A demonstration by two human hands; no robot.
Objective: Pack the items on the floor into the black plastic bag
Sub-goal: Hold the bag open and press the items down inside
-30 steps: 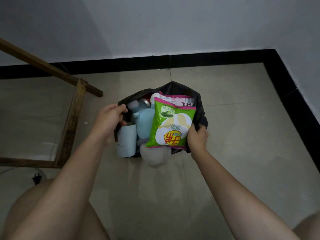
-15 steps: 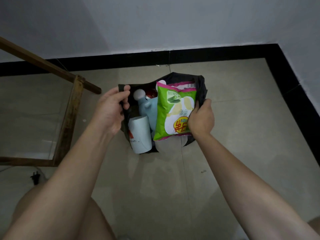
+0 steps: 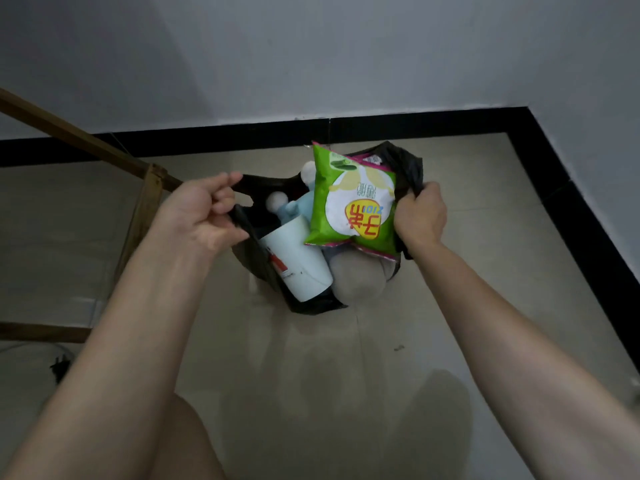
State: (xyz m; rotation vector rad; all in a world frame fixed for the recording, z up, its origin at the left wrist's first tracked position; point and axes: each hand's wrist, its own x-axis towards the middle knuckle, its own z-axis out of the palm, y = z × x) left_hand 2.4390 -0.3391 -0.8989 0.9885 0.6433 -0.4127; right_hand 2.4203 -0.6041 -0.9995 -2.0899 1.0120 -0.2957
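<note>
- Head view, bag: the crumpled black plastic bag (image 3: 408, 168) is seen lifted by both of its sides and held above the beige tiled floor (image 3: 346, 393), whereas a second ago it was slumped lower with its mouth spread.
- Head view, left hand: the left hand (image 3: 204, 213) is closed into a pinch on the bag's left handle loop, thumb below and fingers curled over; the loop is pulled taut.
- Head view, right hand: the right hand (image 3: 420, 213) is closed in a fist around the gathered right edge of the bag.
- Head view, contents: a green crisp packet with a pink edge (image 3: 353, 202) is seen standing highest, now raised and tilted further out of the mouth. A white cylindrical bottle with a red mark (image 3: 298, 261), a pale blue soft toy (image 3: 304, 207) and a rounded grey cushion-like item (image 3: 360, 278) are packed beside and beneath it.
- Head view, surroundings: no loose item is seen on the visible floor; a wooden frame (image 3: 145, 202) stands at the left.
- Assessment: packing is judged essentially complete. The contents protrude from the mouth, so spillage of the packet is judged possible unless the handles are drawn together.
</note>
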